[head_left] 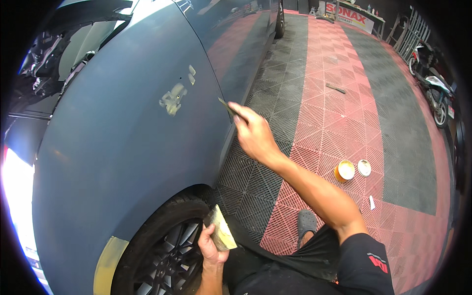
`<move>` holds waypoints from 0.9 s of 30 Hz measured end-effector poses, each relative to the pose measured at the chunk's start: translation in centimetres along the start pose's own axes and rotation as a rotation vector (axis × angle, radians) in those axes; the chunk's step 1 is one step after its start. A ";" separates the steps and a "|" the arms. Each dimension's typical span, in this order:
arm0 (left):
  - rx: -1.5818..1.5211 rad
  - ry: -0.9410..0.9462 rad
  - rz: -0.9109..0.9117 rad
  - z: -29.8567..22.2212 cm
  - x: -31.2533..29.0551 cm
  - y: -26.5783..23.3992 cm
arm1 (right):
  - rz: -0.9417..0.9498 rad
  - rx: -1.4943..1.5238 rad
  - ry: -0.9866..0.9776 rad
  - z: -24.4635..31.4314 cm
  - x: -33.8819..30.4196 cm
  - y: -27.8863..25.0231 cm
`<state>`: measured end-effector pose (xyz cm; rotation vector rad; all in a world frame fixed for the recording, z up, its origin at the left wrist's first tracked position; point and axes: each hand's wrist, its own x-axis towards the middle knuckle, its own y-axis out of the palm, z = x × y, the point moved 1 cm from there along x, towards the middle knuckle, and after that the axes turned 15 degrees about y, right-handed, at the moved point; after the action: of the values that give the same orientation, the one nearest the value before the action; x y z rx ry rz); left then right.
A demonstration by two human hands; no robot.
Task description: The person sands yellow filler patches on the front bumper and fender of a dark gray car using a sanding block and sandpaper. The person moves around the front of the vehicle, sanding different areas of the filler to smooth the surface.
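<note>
My left hand [210,247] grips a flat mixing board [224,230] smeared with pale yellow putty, held low beside the car's front wheel [172,250]. A thin putty knife [226,107] is pinched in my right hand [255,136], its blade close to the seam between the fender and the door; whether it touches the panel I cannot tell. The grey car fender [108,128] carries a rough yellowish putty patch [172,100] and smaller putty dabs [191,75]. Another wide putty area [109,263] covers the wheel arch edge.
On the red and grey tiled floor [324,132] stand an open yellow can [344,170], a round lid [364,167] and a small white tube [372,202]. Farther off lies a dark flat tool [336,88]. A motorbike [436,93] is parked at the far right.
</note>
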<state>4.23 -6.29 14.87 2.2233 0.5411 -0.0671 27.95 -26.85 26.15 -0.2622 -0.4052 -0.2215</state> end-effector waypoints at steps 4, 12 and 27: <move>0.010 -0.057 0.006 1.5 -1.6 -4.5 | 0.126 0.185 0.340 5.6 4.9 3.9; 0.023 -0.078 -0.068 3.2 -3.4 -8.2 | 0.090 0.215 0.400 7.3 9.4 6.4; -0.036 -0.173 0.138 3.7 0.0 -4.3 | 0.119 0.470 0.473 5.6 -0.8 -0.6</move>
<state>2.99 -6.59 9.36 2.1882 0.2914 -0.1743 25.10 -25.62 30.92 0.2283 0.0344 -0.0618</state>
